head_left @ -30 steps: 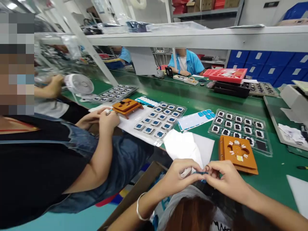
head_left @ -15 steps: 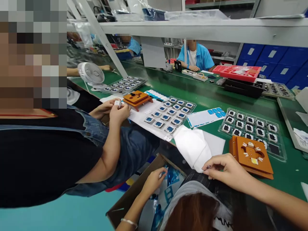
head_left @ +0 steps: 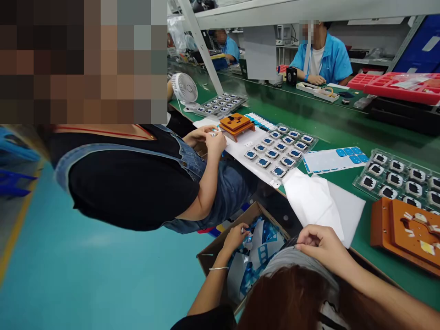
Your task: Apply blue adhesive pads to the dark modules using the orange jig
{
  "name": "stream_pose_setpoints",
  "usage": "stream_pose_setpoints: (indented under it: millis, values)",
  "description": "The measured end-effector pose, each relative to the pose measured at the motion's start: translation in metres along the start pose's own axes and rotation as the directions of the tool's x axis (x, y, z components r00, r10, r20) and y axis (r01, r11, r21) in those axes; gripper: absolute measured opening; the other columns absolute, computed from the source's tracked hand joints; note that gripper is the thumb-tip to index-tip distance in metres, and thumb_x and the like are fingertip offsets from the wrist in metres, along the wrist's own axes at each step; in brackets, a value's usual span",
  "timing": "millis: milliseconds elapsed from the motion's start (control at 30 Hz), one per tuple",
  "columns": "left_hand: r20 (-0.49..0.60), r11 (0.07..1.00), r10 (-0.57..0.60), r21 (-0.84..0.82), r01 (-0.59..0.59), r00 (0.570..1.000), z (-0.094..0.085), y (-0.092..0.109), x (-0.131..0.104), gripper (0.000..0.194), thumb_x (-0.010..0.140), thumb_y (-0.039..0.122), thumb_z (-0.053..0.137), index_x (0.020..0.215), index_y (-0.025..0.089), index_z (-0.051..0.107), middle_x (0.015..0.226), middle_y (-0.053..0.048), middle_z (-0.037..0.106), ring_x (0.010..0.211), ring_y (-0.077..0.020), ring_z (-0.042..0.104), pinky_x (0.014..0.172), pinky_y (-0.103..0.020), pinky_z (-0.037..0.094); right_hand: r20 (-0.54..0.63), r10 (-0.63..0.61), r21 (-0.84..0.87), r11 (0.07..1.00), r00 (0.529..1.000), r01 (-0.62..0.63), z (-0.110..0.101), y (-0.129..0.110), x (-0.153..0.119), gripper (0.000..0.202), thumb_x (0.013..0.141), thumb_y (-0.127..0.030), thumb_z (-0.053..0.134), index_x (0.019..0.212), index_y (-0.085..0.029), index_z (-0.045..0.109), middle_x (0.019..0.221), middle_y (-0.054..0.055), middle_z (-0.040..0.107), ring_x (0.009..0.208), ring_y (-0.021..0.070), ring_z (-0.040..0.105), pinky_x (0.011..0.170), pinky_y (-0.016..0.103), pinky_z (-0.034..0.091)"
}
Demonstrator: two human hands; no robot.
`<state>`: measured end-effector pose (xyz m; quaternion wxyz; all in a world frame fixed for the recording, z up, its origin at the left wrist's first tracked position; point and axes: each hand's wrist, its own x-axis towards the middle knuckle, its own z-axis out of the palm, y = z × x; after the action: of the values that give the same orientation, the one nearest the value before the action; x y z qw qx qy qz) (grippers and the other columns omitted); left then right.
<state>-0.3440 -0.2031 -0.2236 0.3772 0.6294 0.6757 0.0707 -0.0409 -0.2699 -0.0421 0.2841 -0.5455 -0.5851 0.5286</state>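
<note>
My left hand (head_left: 235, 239), a bracelet on its wrist, hangs over a cardboard box (head_left: 208, 261) of blue and white film scraps (head_left: 264, 250). Its fingers are closed around something small and pale that I cannot make out. My right hand (head_left: 321, 247) is raised by the bench edge, thumb and fingertips pinched together; whatever they hold is too small to name. Just behind it lies a crumpled white cloth (head_left: 311, 197) on a white sheet (head_left: 349, 206). An orange fixture block (head_left: 381, 224) stands right of this hand, partly cut off by the frame.
Clear trays (head_left: 280, 146) of small white-rimmed parts sit on the green bench, with a second tray (head_left: 405, 176) at right. A blue-and-white sticker sheet (head_left: 333, 160) lies between. At left a co-worker (head_left: 137, 183) handles a small part beside another orange fixture (head_left: 237, 123).
The view has swung left, so the bench things appear further right. My right hand's fingertips now appear over the grey clothing, away from the cloth. My left hand stays over the box.
</note>
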Motion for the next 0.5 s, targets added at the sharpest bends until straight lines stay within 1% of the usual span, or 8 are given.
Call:
stream_pose_setpoints:
  millis: [100, 167, 200, 267, 300, 367, 433, 500]
  values:
    - [-0.041, 0.977, 0.166, -0.13, -0.17, 0.985, -0.013, 0.035, -0.021, 0.022, 0.09, 0.032, 0.063, 0.1, 0.013, 0.066, 0.09, -0.006, 0.068, 0.086, -0.0183, 0.064, 0.086, -0.036, 0.051, 0.011, -0.007, 0.011, 1.0, 1.0, 0.006, 0.009, -0.001, 0.007, 0.008, 0.07, -0.024, 0.065, 0.069, -0.018, 0.061, 0.064, -0.001, 0.06, 0.061, 0.0131, 0.054, 0.056, 0.024, 0.044]
    - [-0.075, 0.929, 0.29, -0.219, -0.299, 0.954, -0.015, 0.067, -0.042, 0.029, 0.085, 0.039, 0.067, 0.101, 0.015, 0.067, 0.102, -0.008, 0.068, 0.095, -0.0202, 0.062, 0.087, -0.032, 0.049, 0.012, -0.006, 0.023, 1.0, 1.0, 0.005, 0.015, -0.002, 0.011, 0.009, 0.068, -0.019, 0.066, 0.071, -0.018, 0.057, 0.065, -0.002, 0.059, 0.062, 0.0124, 0.054, 0.057, 0.023, 0.044]
    - [-0.075, 0.9, 0.344, -0.256, -0.352, 0.936, -0.015, 0.083, -0.054, 0.037, 0.078, 0.044, 0.073, 0.101, 0.016, 0.068, 0.106, -0.009, 0.068, 0.095, -0.0213, 0.062, 0.084, -0.031, 0.049, 0.009, -0.013, 0.024, 1.0, 1.0, 0.013, 0.018, -0.002, 0.013, 0.011, 0.068, -0.017, 0.066, 0.073, -0.019, 0.056, 0.066, -0.003, 0.058, 0.062, 0.0119, 0.054, 0.056, 0.022, 0.044]
    - [-0.066, 0.839, 0.431, -0.338, -0.426, 0.9, -0.012, 0.114, -0.075, 0.049, 0.065, 0.05, 0.082, 0.098, 0.016, 0.07, 0.098, -0.007, 0.07, 0.086, -0.0209, 0.062, 0.077, -0.029, 0.049, -0.005, -0.046, 0.001, 0.999, 0.999, 0.046, 0.022, -0.002, 0.015, 0.016, 0.067, -0.013, 0.065, 0.075, -0.019, 0.053, 0.066, -0.004, 0.057, 0.06, 0.011, 0.053, 0.056, 0.021, 0.042]
    - [-0.067, 0.796, 0.446, -0.427, -0.43, 0.892, -0.011, 0.126, -0.083, 0.048, 0.064, 0.051, 0.083, 0.094, 0.016, 0.071, 0.09, -0.006, 0.07, 0.078, -0.0191, 0.06, 0.072, -0.029, 0.048, -0.016, -0.072, -0.025, 0.997, 0.997, 0.072, 0.023, -0.001, 0.015, 0.017, 0.068, -0.011, 0.064, 0.075, -0.02, 0.052, 0.066, -0.005, 0.056, 0.06, 0.0108, 0.052, 0.056, 0.021, 0.041]
    - [-0.063, 0.741, 0.417, -0.554, -0.379, 0.907, -0.008, 0.144, -0.094, 0.046, 0.064, 0.054, 0.081, 0.086, 0.015, 0.07, 0.076, -0.002, 0.067, 0.065, -0.0145, 0.054, 0.062, -0.026, 0.043, -0.038, -0.129, -0.091, 0.988, 0.991, 0.126, 0.025, 0.0, 0.014, 0.017, 0.069, -0.008, 0.061, 0.076, -0.02, 0.05, 0.067, -0.005, 0.055, 0.061, 0.0108, 0.051, 0.056, 0.021, 0.04]
    - [-0.042, 0.716, 0.373, -0.622, -0.317, 0.927, -0.008, 0.153, -0.097, 0.045, 0.065, 0.056, 0.079, 0.079, 0.014, 0.069, 0.07, -0.001, 0.064, 0.06, -0.0124, 0.051, 0.059, -0.024, 0.041, -0.048, -0.182, -0.161, 0.972, 0.982, 0.172, 0.025, 0.002, 0.012, 0.018, 0.071, -0.006, 0.058, 0.077, -0.02, 0.05, 0.068, -0.005, 0.055, 0.062, 0.011, 0.051, 0.057, 0.021, 0.038]
    - [-0.015, 0.714, 0.363, -0.638, -0.289, 0.932, -0.008, 0.156, -0.095, 0.045, 0.067, 0.057, 0.077, 0.072, 0.014, 0.066, 0.069, -0.002, 0.064, 0.063, -0.0132, 0.053, 0.061, -0.024, 0.042, -0.049, -0.229, -0.242, 0.947, 0.972, 0.211, 0.024, 0.004, 0.01, 0.018, 0.072, -0.006, 0.056, 0.079, -0.021, 0.049, 0.07, -0.005, 0.054, 0.061, 0.0108, 0.049, 0.056, 0.021, 0.037]
